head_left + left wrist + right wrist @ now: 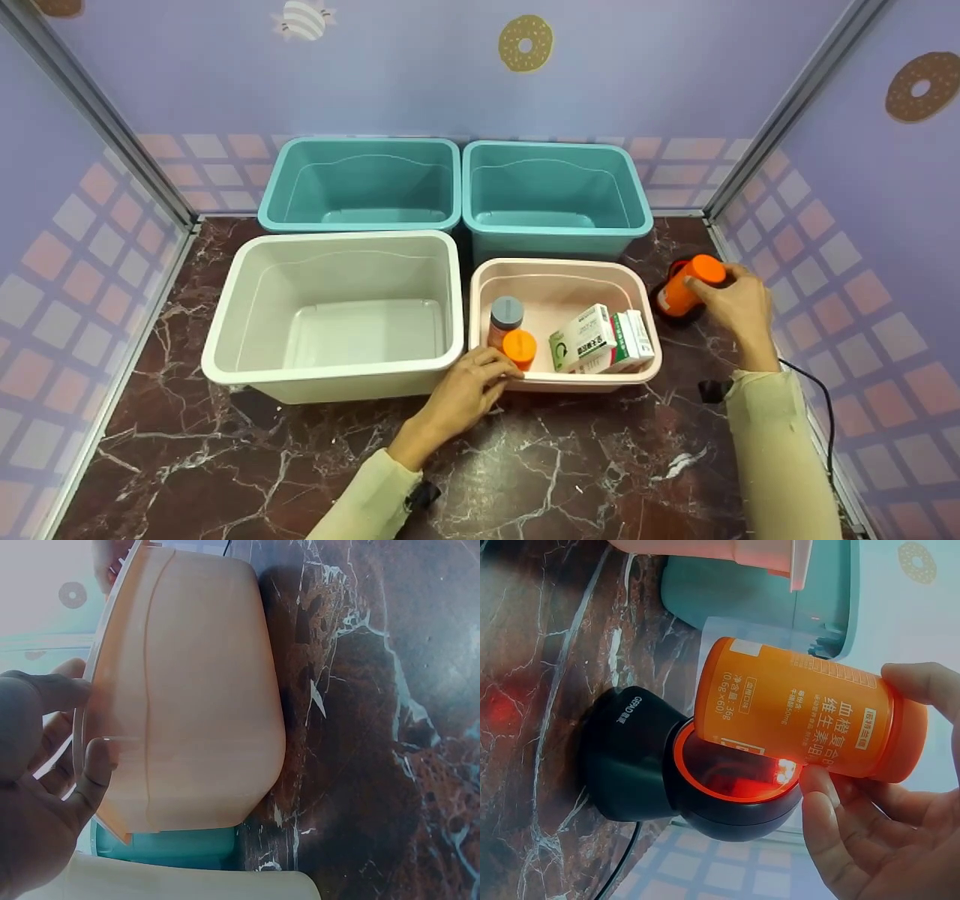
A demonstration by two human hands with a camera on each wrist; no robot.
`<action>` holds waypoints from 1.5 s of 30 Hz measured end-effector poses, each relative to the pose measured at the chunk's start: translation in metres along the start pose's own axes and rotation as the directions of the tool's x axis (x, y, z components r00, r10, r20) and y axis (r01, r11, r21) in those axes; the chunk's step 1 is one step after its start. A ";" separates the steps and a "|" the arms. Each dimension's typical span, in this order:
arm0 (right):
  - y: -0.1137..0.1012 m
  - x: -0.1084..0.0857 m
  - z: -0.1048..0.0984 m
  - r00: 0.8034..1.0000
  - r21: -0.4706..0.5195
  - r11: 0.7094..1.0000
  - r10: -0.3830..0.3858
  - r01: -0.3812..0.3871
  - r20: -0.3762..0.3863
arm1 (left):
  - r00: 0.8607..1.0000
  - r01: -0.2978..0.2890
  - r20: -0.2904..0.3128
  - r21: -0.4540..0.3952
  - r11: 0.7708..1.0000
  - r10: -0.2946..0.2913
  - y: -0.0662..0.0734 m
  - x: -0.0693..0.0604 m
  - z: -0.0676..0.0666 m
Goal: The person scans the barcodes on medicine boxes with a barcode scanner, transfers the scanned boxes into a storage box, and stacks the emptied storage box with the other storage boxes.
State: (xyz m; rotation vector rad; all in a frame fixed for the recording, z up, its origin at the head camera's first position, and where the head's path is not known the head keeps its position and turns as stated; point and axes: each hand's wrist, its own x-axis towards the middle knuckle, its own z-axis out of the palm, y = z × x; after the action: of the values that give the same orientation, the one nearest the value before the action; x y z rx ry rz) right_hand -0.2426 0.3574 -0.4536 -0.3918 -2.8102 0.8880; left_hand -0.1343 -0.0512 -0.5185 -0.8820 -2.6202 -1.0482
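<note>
My right hand [741, 301] grips an orange bottle [791, 709] by its cap end, fingers and thumb around it. The bottle is tilted, its printed label beside the lit window of a black scanner [727, 780]. My left hand [466, 386] holds the near rim of a pink bin [202, 690], some fingers over the edge and one against the outer wall. Inside that bin, close to the left fingers, stand a bottle with an orange cap [519, 349] and one with a grey cap [507, 312]. Several medicine boxes [583, 337] lean at its right side.
Left of the pink bin stands a larger white bin [334, 369]. Two teal bins, left [360, 225] and right [555, 238], stand behind against the patterned wall. A black cable [829, 405] runs along the right side of the dark marbled table [555, 465].
</note>
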 end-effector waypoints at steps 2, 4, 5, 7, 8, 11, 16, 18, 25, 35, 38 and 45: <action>0.000 0.000 0.000 1.000 0.010 1.000 -0.006 0.006 -0.007 | 1.000 -0.007 -0.009 -0.002 1.000 0.007 0.000 0.000 0.000; -0.001 0.000 0.000 1.000 0.014 1.000 -0.010 0.010 -0.014 | 1.000 -0.013 -0.017 -0.003 1.000 0.013 0.000 0.000 0.000; -0.001 0.000 0.000 1.000 0.017 1.000 -0.011 0.011 -0.014 | 1.000 -0.014 -0.020 -0.002 1.000 0.014 0.000 0.000 0.000; -0.003 0.000 0.000 1.000 0.020 1.000 -0.010 0.011 -0.014 | 1.000 -0.014 -0.020 0.000 1.000 0.014 0.000 0.000 0.000; -0.003 0.000 0.000 1.000 0.021 1.000 -0.010 0.011 -0.014 | 1.000 -0.013 -0.020 0.000 1.000 0.013 0.000 0.000 0.000; -0.006 0.000 -0.001 1.000 0.029 1.000 -0.011 0.012 -0.011 | 1.000 -0.009 -0.014 0.004 1.000 0.009 0.000 0.000 0.000; -0.011 0.000 -0.002 1.000 0.040 0.999 -0.025 0.025 -0.012 | 1.000 0.001 -0.005 0.007 1.000 -0.001 0.000 -0.001 0.000; -0.014 0.001 -0.003 0.999 0.052 0.998 -0.032 0.032 -0.011 | 1.000 0.005 -0.003 0.007 1.000 -0.005 0.000 -0.001 0.000; -0.025 0.003 -0.005 0.999 0.102 0.994 -0.044 0.047 -0.023 | 1.000 0.011 0.003 0.001 1.000 -0.011 0.000 -0.001 0.000; -0.041 0.005 -0.005 0.995 0.159 0.984 -0.068 0.078 -0.070 | 1.000 0.002 -0.016 0.002 1.000 -0.002 -0.001 -0.001 0.002; -0.044 0.006 -0.004 0.995 0.175 0.982 -0.066 0.078 -0.073 | 1.000 0.002 -0.019 0.005 1.000 -0.002 -0.001 -0.001 0.002; -0.052 0.007 -0.005 0.993 0.186 0.978 -0.080 0.095 -0.091 | 1.000 0.005 -0.025 0.007 1.000 -0.005 -0.001 -0.001 0.002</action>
State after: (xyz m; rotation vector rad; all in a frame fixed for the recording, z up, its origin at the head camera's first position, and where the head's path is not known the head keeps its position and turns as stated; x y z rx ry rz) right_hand -0.2588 0.3211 -0.4191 -0.2683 -2.6156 1.0831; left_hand -0.1341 -0.0506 -0.5203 -0.8552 -2.6058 -1.0432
